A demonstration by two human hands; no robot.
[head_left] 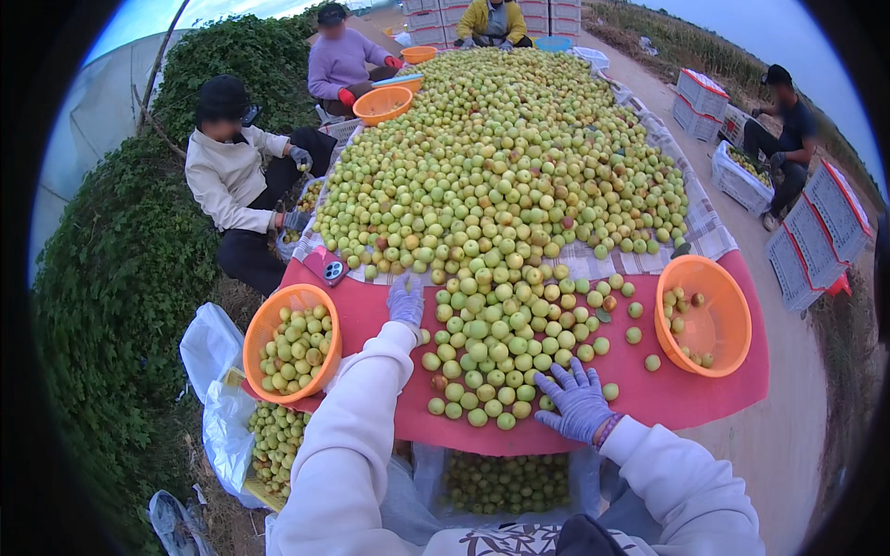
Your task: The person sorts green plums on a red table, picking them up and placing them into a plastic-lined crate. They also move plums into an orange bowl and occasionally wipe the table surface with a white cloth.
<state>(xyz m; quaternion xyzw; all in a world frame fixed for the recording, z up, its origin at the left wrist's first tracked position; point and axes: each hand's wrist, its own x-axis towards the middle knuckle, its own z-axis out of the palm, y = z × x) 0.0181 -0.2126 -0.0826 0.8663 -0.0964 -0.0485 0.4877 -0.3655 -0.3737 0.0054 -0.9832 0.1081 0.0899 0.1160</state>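
A long heap of green jujubes (500, 167), some blushed brown, spreads toward me and thins into a loose patch (490, 340) on a red cloth (368, 306). My left hand (405, 302), in a pale purple glove, reaches to the left side of this patch; its fingertips are hard to make out. At the patch's near right edge, my right hand (576, 403) lies with gloved fingers spread, touching the closest fruit. An orange plastic basket (254, 340) holding many jujubes stands at left. Another orange basket (716, 320) with only several fruits is at right.
A phone (325, 265) lies left of the heap. Below the table edge are a lined crate of jujubes (507, 483) and a yellow crate (263, 492). Several people sit around, one in a cream jacket (233, 177) at left. Stacked crates (810, 240) stand at right.
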